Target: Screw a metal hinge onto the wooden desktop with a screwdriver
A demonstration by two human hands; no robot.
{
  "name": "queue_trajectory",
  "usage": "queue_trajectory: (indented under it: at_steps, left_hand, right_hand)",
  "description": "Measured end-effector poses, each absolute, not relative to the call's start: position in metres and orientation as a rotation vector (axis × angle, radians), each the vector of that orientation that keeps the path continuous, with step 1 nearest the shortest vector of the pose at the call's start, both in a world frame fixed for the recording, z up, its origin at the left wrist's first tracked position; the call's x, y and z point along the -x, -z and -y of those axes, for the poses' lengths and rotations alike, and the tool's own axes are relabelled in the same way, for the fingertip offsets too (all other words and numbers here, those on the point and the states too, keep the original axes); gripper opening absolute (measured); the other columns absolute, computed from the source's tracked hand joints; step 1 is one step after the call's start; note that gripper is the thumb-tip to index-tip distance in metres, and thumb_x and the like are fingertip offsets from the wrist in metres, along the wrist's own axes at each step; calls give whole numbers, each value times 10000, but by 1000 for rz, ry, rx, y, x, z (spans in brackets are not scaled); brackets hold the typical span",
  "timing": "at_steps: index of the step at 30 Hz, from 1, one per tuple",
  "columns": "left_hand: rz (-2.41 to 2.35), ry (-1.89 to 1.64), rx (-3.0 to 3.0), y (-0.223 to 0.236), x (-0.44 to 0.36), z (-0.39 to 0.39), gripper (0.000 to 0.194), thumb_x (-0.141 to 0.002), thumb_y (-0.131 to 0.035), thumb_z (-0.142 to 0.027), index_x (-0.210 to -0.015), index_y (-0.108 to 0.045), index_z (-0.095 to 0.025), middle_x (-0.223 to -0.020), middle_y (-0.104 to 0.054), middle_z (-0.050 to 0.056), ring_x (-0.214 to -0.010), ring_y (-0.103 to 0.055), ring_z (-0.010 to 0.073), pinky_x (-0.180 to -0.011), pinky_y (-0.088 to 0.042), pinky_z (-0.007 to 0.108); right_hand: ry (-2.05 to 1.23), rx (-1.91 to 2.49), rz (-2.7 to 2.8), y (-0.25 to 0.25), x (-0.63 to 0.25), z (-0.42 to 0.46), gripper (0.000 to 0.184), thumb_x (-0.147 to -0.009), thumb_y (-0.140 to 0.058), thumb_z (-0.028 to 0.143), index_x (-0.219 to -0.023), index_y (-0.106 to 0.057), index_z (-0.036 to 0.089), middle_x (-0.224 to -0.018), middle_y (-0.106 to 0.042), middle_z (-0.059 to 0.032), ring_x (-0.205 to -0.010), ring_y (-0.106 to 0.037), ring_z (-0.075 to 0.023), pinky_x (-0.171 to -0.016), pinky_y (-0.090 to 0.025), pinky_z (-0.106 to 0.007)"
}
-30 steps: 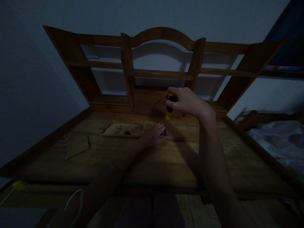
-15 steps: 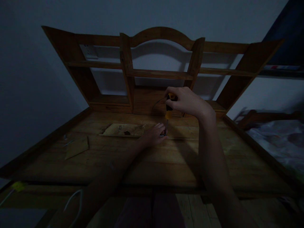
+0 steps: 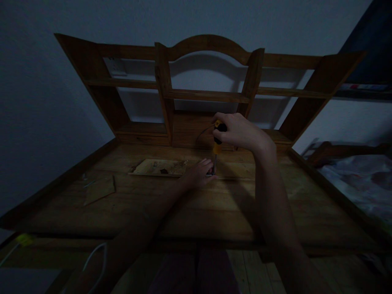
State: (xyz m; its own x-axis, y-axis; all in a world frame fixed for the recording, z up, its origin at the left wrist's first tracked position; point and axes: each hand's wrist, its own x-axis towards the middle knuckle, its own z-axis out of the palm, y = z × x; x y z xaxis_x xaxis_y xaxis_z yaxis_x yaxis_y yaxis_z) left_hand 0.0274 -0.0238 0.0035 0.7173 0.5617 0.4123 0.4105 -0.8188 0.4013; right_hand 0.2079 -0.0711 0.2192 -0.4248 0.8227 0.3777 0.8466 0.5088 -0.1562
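Observation:
My right hand [image 3: 237, 130] is wrapped round the yellow-and-black handle of a screwdriver [image 3: 217, 149], which points down, almost upright. Its shaft ends beside the fingertips of my left hand [image 3: 199, 173]. Those fingers are closed and press down on the long wooden board [image 3: 235, 170], around a small, partly hidden metallic piece [image 3: 210, 174]. What exactly they grip is too dark to make out. At the board's left end, a pale, rough, stained patch [image 3: 153, 166] has a dark spot in it.
A wooden desk [image 3: 196, 212] carries a shelf unit [image 3: 208, 96] along its back, against the wall. Leftward lie a flat wooden piece [image 3: 100, 190] and a thin metal-looking item [image 3: 89, 183]. A white cord [image 3: 104, 257] hangs near the front left. Bedding [image 3: 358, 179] is at the right.
My right hand has turned slightly, and the screwdriver's handle has twisted and tilted a little with it. My left hand keeps its place on the board.

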Motion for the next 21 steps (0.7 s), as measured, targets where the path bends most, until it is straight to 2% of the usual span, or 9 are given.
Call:
queue_trajectory:
  at_steps: [4, 7, 11, 15, 17, 21]
  left_hand:
    - [-777, -752, -2649, -2, -28, 23, 263, -1052, -630, -465, -989, -578, -215, -1078, -623, 85, -1044, -589, 266, -929, -520, 415]
    - [-771, -770, -2648, -1, -28, 22, 276, -1052, -629, -478, -992, -576, -214, -1091, -626, 93, -1059, -595, 272, -941, -524, 422]
    - [-769, -774, -2651, 1, -28, 21, 264, -1049, -640, -471, -998, -581, -218, -1079, -631, 91, -1049, -600, 272, -931, -527, 422]
    - [-771, -789, -2666, 2, -28, 21, 253, -1054, -635, -455, -994, -578, -215, -1069, -628, 87, -1042, -597, 268, -920, -525, 414]
    - [-767, -781, -2660, 1, -28, 21, 260, -1051, -641, -458, -996, -579, -212, -1079, -628, 90, -1050, -597, 269, -927, -526, 415]
    - [-773, -767, -2646, 1, -28, 21, 281, -1047, -649, -480, -992, -576, -215, -1083, -630, 89, -1061, -600, 271, -935, -527, 419]
  right_hand:
    - [126, 1417, 2332, -219, -207, 73, 283, -1008, -581, 344, -1195, -727, 190, -1151, -797, -143, -1074, -718, -322, -945, -518, -432]
    - [168, 1521, 2329, -220, -205, 76, 336, -1005, -588, 420, -1226, -709, 197, -1134, -791, -150, -1057, -728, -345, -905, -529, -443]
    - [116, 1476, 2340, -222, -204, 77, 354, -965, -595, 360, -1257, -700, 189, -1268, -767, -154, -1150, -716, -353, -965, -528, -441]
    - [116, 1421, 2362, -221, -204, 75, 288, -973, -569, 296, -1197, -722, 200, -1155, -791, -126, -1055, -737, -320, -929, -529, -416]
    - [158, 1450, 2357, -219, -203, 75, 268, -1017, -552, 342, -1176, -716, 201, -1101, -791, -128, -1011, -739, -315, -895, -529, -411]
    - [247, 1559, 2318, -219, -200, 76, 377, -1044, -554, 464, -1245, -680, 170, -1113, -785, -178, -1041, -732, -366, -883, -527, -444]
